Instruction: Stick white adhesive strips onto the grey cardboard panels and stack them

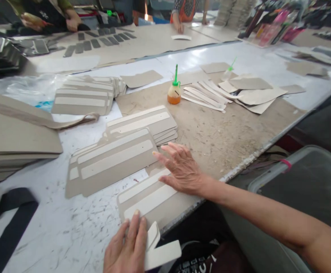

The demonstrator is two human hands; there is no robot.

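Observation:
A grey-beige panel [151, 216] with cream strips laid along it lies at the table's near edge. My left hand [128, 242] rests its fingertips on the panel's lower left corner. Loose cream strips [164, 254] stick out from under that hand's palm and thumb side, over the table edge, and appear held there. My right hand [181, 170] spreads over the panel's upper right part, fingers apart and holding nothing. Just beyond, finished-looking panels with strips [114, 159] overlap in a pile, beside another stack of panels [148, 121].
A glue bottle [174, 93] with a green nozzle and orange liquid stands behind the stacks. Loose strips [205, 94] and flat pieces [256, 94] lie to its right. Larger panels [23, 132] and a black strap [14, 220] are left. A plastic bin [302, 189] stands below right. Two people work opposite.

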